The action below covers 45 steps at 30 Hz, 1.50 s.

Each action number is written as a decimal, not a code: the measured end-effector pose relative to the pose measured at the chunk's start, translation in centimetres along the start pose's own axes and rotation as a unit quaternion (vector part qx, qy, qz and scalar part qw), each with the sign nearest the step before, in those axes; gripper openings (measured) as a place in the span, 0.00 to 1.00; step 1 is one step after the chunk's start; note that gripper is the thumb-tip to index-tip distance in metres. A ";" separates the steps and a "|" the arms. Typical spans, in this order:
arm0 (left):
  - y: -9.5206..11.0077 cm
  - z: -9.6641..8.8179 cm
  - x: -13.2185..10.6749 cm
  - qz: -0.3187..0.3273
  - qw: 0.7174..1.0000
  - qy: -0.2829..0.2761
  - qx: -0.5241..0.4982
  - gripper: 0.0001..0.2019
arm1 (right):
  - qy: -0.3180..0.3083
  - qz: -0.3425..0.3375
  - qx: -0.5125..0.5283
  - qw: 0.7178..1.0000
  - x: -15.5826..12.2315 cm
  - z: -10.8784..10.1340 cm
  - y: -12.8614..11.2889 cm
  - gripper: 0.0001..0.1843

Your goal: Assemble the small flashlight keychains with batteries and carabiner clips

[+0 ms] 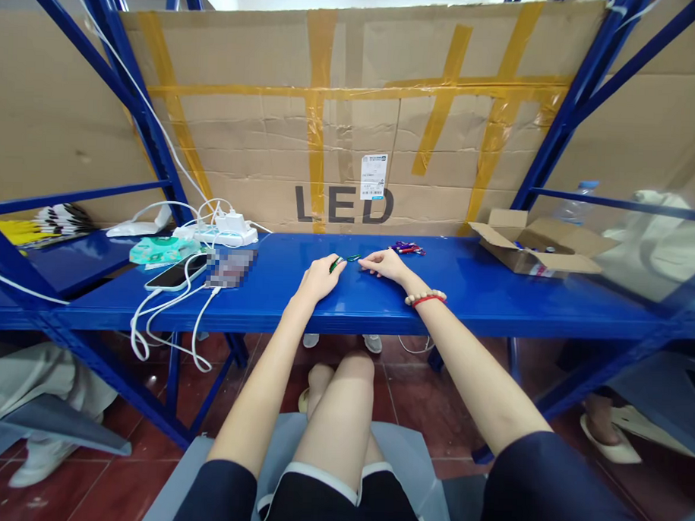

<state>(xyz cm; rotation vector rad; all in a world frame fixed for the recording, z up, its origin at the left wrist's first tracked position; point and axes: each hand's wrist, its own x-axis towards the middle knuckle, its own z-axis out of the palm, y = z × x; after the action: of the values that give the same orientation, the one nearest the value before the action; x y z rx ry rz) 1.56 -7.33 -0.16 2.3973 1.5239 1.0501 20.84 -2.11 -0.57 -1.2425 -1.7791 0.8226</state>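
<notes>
My left hand (322, 276) rests at the middle of the blue table, its fingers closed on a small shiny green piece (335, 265). Just right of its fingertips, between both hands, shows another green piece (353, 258), looking like a small clip or loop; whether the two are joined I cannot tell. My right hand (386, 265), with a beaded bracelet and a red band at the wrist, has thumb and forefinger pinched beside that piece. What the pinch holds is too small to make out. Behind my right hand lies a little pile of purple and red shiny pieces (408, 248).
An opened cardboard box (524, 251) with small blue items stands at right. At left are a phone (176, 273), white cables, a power strip (228, 230) and a teal packet (164, 250). A taped cardboard panel (243, 150) closes the back; blue posts flank the table (483, 299).
</notes>
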 end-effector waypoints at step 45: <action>0.3 -0.2 0.0 0.013 0.999 -0.030 -0.038 0.13 | -0.037 -0.147 0.083 0.985 -0.3 1.7 -1.8 0.23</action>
<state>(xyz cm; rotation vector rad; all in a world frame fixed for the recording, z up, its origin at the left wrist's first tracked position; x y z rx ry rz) 1.73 -7.51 0.14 2.3810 1.4115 1.0135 18.62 -3.03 0.07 -0.8252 -1.8558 0.8334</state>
